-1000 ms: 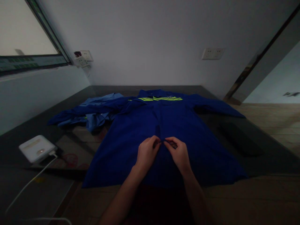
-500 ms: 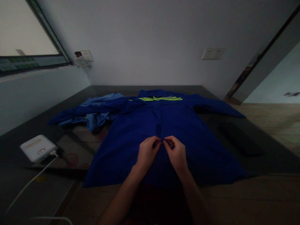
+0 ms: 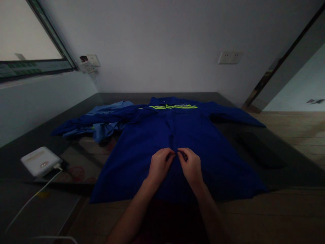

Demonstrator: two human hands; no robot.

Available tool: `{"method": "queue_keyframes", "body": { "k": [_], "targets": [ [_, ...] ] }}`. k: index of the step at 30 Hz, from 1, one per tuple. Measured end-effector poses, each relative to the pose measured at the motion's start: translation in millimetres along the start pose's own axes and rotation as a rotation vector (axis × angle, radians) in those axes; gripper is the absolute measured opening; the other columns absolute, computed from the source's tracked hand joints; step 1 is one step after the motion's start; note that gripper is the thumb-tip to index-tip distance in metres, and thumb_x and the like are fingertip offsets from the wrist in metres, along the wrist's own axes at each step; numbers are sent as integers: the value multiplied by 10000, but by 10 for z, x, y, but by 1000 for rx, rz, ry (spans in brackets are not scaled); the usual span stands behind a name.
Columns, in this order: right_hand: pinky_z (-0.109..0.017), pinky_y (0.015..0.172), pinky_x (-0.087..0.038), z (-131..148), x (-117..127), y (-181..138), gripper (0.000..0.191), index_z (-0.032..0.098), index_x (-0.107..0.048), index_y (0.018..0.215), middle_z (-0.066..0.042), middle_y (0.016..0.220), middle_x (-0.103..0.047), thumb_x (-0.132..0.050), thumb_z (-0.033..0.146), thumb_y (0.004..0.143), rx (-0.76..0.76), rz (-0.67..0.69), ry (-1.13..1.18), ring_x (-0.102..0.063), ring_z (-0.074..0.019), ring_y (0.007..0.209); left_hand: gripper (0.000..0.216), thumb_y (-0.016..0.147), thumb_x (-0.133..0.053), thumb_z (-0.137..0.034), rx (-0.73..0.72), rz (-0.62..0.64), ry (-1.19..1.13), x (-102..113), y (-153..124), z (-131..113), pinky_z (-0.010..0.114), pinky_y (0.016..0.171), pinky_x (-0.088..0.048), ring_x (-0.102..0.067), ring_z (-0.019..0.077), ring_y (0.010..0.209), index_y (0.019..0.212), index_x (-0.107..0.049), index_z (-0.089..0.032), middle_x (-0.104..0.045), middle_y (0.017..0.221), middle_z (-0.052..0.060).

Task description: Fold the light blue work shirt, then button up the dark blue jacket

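A dark blue work jacket (image 3: 142,142) with a yellow-green reflective stripe across the chest lies flat on a dark table (image 3: 284,169), collar away from me. My left hand (image 3: 159,165) and my right hand (image 3: 191,166) meet at the jacket's front opening, low on the garment. Both pinch the fabric edges there, fingers curled and pressed together. What sits between the fingertips is too small and dark to make out.
A lighter blue garment (image 3: 106,117) lies bunched under the jacket's left sleeve. A white box-shaped device (image 3: 40,161) with a white cable (image 3: 30,200) sits near the table's left edge. Wall sockets (image 3: 230,57) are on the back wall, a window on the left.
My two hands have crept slightly closer together at the jacket's front opening. The jacket and the other things have not moved.
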State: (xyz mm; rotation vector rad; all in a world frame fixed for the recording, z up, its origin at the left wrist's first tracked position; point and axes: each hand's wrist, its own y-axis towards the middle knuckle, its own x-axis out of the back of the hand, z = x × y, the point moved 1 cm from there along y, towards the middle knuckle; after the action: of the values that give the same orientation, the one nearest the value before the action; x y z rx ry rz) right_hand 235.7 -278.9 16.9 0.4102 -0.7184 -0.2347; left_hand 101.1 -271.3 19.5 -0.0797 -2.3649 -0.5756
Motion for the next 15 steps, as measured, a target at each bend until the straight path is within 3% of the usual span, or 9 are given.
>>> {"method": "queue_keyframes", "body": {
  "k": [7,15],
  "targets": [
    [-348,739,-478,6,18,0,245,160,-676,907,-96,871,-684,-440,180,843,-2,23,6,-629,-223,792,71,843,-568,-161,-4,-7,15,2,1,0,254,742,-460,-620,154,819,831,-623,-203,-672,823,0],
    [-305,703,-503,-24,74,26,278,178,-708,881,-71,814,-683,-455,292,876,-53,152,318,-635,-186,759,75,825,-583,-154,68,-32,-2,9,-6,3,223,685,-448,-637,132,734,800,-636,-202,-689,782,-16]
  ]
}}
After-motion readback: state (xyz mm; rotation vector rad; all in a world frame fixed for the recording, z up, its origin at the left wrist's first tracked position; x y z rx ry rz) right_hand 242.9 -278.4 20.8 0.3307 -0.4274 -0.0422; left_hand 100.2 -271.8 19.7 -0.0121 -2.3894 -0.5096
